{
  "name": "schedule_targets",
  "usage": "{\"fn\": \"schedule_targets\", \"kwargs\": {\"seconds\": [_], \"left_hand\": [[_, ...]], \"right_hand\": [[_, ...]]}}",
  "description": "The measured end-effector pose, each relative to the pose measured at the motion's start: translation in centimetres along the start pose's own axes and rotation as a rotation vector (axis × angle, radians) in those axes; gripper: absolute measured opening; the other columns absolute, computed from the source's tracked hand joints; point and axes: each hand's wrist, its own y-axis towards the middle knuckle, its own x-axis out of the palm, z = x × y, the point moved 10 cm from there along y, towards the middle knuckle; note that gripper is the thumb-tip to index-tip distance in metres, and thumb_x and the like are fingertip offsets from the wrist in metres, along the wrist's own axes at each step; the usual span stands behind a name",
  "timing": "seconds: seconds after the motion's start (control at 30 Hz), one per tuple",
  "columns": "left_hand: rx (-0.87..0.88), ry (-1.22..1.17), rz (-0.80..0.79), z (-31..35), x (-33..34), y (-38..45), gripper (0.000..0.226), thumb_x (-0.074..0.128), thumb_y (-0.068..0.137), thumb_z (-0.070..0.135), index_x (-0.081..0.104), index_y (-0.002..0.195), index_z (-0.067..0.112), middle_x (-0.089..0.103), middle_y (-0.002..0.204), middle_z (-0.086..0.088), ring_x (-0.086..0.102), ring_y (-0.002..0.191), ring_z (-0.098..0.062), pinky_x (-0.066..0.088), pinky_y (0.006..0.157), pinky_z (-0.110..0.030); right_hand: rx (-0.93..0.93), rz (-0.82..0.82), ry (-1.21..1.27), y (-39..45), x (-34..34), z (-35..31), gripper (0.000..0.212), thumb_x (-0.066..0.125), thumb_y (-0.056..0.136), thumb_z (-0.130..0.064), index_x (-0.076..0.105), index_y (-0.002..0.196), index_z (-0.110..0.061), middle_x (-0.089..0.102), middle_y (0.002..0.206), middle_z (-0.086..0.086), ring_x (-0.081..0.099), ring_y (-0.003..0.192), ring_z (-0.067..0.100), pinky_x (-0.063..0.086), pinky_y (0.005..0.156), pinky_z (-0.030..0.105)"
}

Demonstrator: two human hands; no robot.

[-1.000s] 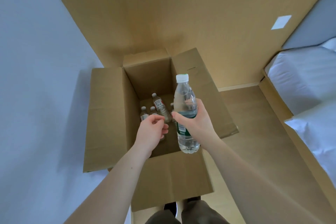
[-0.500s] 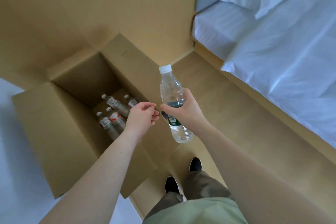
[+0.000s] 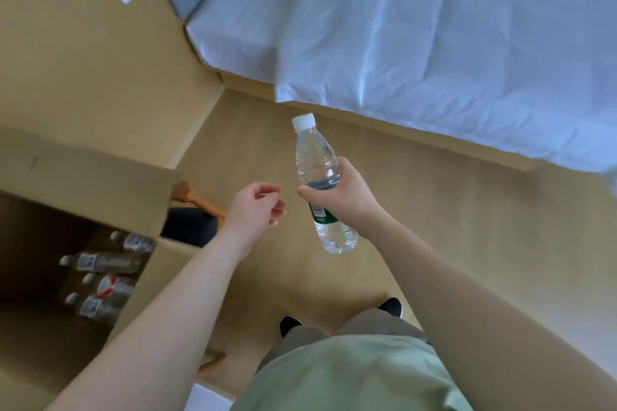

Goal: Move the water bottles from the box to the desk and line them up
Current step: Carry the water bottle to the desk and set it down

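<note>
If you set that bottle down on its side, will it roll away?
Probably. The water bottle that the right hand grips looks round and smooth, so it would likely roll. It seems nearly full, so rather heavy. Its clear thin plastic may dent slightly.

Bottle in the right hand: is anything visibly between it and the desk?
Cannot be judged: no desk is in view. The right hand holds the bottle over bare floor, clear of the box and the bed.
</note>
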Motion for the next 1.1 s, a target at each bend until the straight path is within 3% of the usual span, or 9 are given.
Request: {"fn": "schedule_targets", "kwargs": {"seconds": [0.17, 0.47, 0.63, 0.9, 1.1], "left_hand": [[0.023, 0.142, -0.108, 3.5, 10.4, 0.6, 0.014, 0.051, 0.104, 0.013, 0.065, 0.108, 0.013, 0.072, 0.093, -0.009, 0.069, 0.08, -0.018, 0.055, 0.077, -0.035], [0.076, 0.311, -0.283, 8.3, 27.9, 1.2, 0.017, 0.051, 0.102, 0.016, 0.065, 0.111, 0.014, 0.073, 0.095, -0.008, 0.071, 0.08, -0.018, 0.055, 0.074, -0.032], [0.124, 0.422, -0.408, 11.1, 35.6, 1.4, 0.017, 0.051, 0.102, 0.017, 0.066, 0.11, 0.018, 0.074, 0.096, -0.005, 0.072, 0.082, -0.016, 0.057, 0.077, -0.033], [0.182, 0.58, -0.596, 16.2, 47.7, 5.3, 0.017, 0.053, 0.1, 0.017, 0.067, 0.109, 0.02, 0.074, 0.097, -0.004, 0.074, 0.093, -0.021, 0.058, 0.087, -0.041], [0.225, 0.695, -0.761, 19.9, 56.8, 7.6, 0.017, 0.052, 0.099, 0.017, 0.066, 0.108, 0.02, 0.073, 0.097, -0.004, 0.073, 0.088, -0.019, 0.059, 0.086, -0.04]], "right_hand": [[0.035, 0.112, 0.047, -0.5, -11.0, 3.8, 0.048, 0.083, 0.072, -0.037, 0.054, 0.109, -0.032, 0.069, 0.099, -0.011, 0.069, 0.089, 0.007, 0.057, 0.081, 0.033], [0.131, 0.297, 0.134, -1.9, -28.1, 11.0, 0.055, 0.083, 0.064, -0.041, 0.057, 0.111, -0.031, 0.071, 0.1, -0.01, 0.071, 0.09, 0.01, 0.059, 0.086, 0.039], [0.171, 0.429, 0.22, -3.1, -34.9, 13.9, 0.051, 0.085, 0.071, -0.034, 0.058, 0.113, -0.027, 0.071, 0.099, -0.008, 0.07, 0.088, 0.008, 0.056, 0.079, 0.032], [0.248, 0.646, 0.331, -2.4, -43.9, 17.4, 0.047, 0.086, 0.072, -0.031, 0.058, 0.11, -0.026, 0.07, 0.098, -0.007, 0.069, 0.089, 0.009, 0.056, 0.081, 0.034], [0.305, 0.835, 0.429, -2.7, -51.1, 18.9, 0.047, 0.086, 0.07, -0.033, 0.059, 0.108, -0.03, 0.073, 0.097, -0.008, 0.072, 0.088, 0.011, 0.058, 0.084, 0.038]]}}
